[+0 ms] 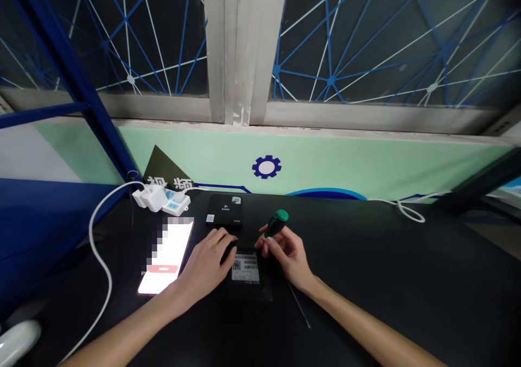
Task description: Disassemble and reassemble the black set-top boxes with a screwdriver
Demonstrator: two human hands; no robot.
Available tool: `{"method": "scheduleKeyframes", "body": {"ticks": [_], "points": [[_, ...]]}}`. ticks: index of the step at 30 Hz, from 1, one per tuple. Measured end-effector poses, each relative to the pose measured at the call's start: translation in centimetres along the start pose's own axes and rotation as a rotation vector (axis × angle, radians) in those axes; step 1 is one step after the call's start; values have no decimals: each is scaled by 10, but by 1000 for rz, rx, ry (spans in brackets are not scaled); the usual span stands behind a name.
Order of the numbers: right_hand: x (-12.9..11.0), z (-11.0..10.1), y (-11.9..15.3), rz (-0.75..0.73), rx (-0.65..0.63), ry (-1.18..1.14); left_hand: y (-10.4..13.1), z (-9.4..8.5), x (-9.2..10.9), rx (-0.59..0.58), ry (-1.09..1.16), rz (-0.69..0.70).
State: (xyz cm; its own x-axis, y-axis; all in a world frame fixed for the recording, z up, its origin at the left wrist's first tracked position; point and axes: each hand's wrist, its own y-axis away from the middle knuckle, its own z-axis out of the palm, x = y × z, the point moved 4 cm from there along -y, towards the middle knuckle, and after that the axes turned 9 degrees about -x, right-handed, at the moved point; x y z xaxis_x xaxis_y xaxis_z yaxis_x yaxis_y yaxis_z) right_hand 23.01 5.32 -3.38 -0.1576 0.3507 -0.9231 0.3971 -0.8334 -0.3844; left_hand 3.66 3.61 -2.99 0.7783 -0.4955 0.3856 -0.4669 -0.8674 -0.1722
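A screwdriver with a green and black handle (279, 219) is held upright in the fingers of my right hand (288, 253). Below and between my hands lies a flat black device with a white printed label (245, 269). My left hand (211, 261) rests at the device's upper left, thumb and fingers curved around a gap; whether they grip anything is hidden. The screwdriver's tip is hidden behind my right fingers. A thin metal rod (299, 304) lies on the table just right of the device, its upper end under my right hand.
Behind my left hand sits a black box (224, 210). A lit phone (167, 255) lies to the left, near a white power strip (175, 203) with plugs and a looping white cable (106, 272). A white object (18, 342) is at the lower left. The black table (366, 269) meets a green wall.
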Motion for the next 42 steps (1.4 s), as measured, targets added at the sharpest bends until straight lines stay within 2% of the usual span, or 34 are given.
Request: {"method": "scheduleKeyframes", "body": {"ticks": [5,12,17,22,26,33,42], "points": [[3,0,1,22,-4,-5,-2,0,-3,-15,35,10],[-3,1,3,-25,-31,52,-3,-3,2,-7,58,-16],[1,0,3,21,14,46,-3,-1,4,-6,35,-26],[5,1,2,47,33,62,-2,6,0,54,88,-93],[4,1,1,37,40,82,-2,5,2,99,135,-122],[0,2,1,0,25,52,-3,-1,5,62,139,-95],[7,-1,1,-5,69,44,-4,0,4,49,111,-88]]}}
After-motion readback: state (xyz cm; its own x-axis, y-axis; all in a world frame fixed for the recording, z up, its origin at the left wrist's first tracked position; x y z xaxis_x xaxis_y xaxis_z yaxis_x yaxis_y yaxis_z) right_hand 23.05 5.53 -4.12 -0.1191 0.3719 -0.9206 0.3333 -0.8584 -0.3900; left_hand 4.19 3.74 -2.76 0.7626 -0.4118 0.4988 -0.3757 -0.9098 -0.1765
